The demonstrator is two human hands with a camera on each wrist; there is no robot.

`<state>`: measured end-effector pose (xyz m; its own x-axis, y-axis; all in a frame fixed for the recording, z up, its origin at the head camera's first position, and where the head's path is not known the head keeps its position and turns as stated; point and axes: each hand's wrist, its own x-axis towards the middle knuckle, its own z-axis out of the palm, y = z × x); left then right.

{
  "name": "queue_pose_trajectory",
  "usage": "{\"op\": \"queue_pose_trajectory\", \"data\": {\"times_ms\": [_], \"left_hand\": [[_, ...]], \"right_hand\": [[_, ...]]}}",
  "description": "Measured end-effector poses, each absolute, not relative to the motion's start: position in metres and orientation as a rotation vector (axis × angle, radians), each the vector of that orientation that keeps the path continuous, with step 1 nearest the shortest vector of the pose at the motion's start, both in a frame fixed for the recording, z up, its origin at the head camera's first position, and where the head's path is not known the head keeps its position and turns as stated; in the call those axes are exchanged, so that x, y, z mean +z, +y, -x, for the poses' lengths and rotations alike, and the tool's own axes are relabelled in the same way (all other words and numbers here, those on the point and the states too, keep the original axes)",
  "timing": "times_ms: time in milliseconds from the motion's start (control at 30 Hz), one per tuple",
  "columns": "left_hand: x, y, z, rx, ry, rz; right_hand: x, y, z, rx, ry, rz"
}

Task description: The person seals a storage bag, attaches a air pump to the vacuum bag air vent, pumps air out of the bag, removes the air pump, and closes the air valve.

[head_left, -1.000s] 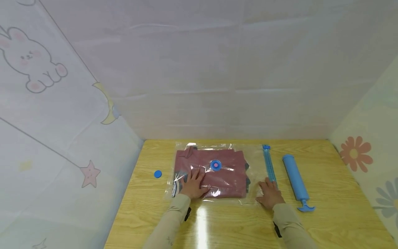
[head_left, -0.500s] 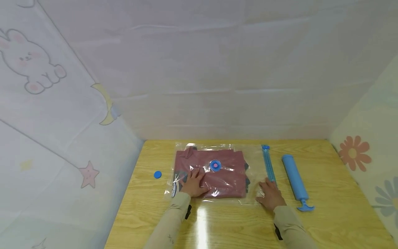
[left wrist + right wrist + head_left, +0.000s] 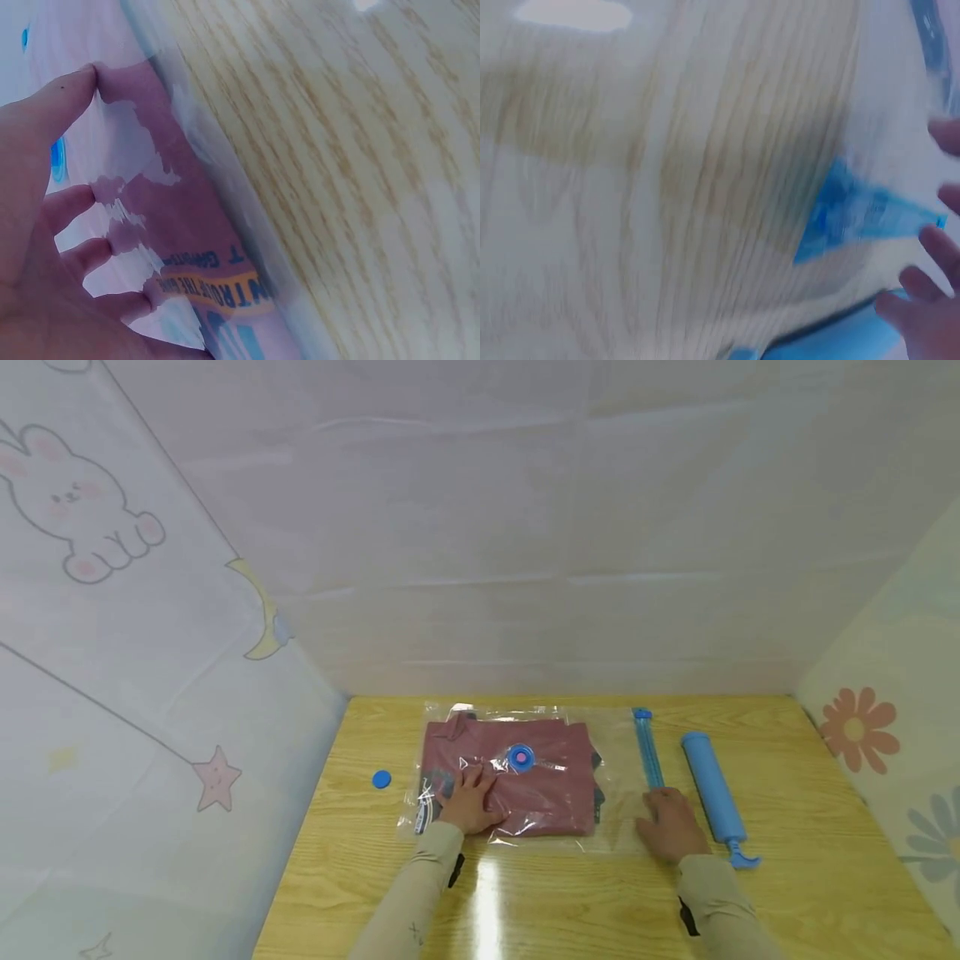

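Note:
A clear plastic vacuum storage bag [image 3: 618,768] lies flat with folded dark-red clothing [image 3: 555,797] inside. My left hand [image 3: 467,806] rests on its lower left part, fingers spread over the plastic; printed lettering on the garment shows beyond the fingertips in the left wrist view. A round blue valve [image 3: 521,758] is set in the bag's top face. At the lower end of the blue zip strip [image 3: 648,752], along the bag's right edge, is my right hand [image 3: 673,827], blurred. In the right wrist view its fingers are apart, beside the strip [image 3: 855,217], with nothing gripped.
A blue hand pump [image 3: 712,787] lies right of the bag, its handle toward me. The blue zip slider [image 3: 642,714] sits at the strip's far end. Left of the bag is a round blue cap [image 3: 382,779]. Printed fabric walls [image 3: 480,635] enclose the wooden table [image 3: 570,910].
My right hand has shifted right off the bag's lower right corner and over the zip strip's near end. The left hand stays in place on the bag.

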<state>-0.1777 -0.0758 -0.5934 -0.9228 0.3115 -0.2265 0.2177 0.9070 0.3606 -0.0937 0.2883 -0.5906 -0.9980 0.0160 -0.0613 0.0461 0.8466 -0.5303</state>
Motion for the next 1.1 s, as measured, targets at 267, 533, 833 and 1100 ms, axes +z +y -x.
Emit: {"op": "queue_pose_trajectory", "data": {"times_ms": [267, 533, 833, 1100], "left_hand": [[-0.588, -0.075, 0.177, 0.502, 2.802, -0.411], [-0.59, -0.075, 0.176, 0.505, 2.807, -0.397], [-0.591, -0.076, 0.176, 0.505, 2.792, -0.386], [-0.588, -0.075, 0.174, 0.488, 2.805, -0.385]], "right_hand": [[-0.564, 0.319, 0.08, -0.769, 3.176, -0.452], [-0.56, 0.346, 0.066, -0.719, 2.925, -0.849], [-0.57, 0.352, 0.059, -0.692, 2.717, -0.974], [-0.575, 0.352, 0.059, -0.749, 2.633, -1.008]]}}
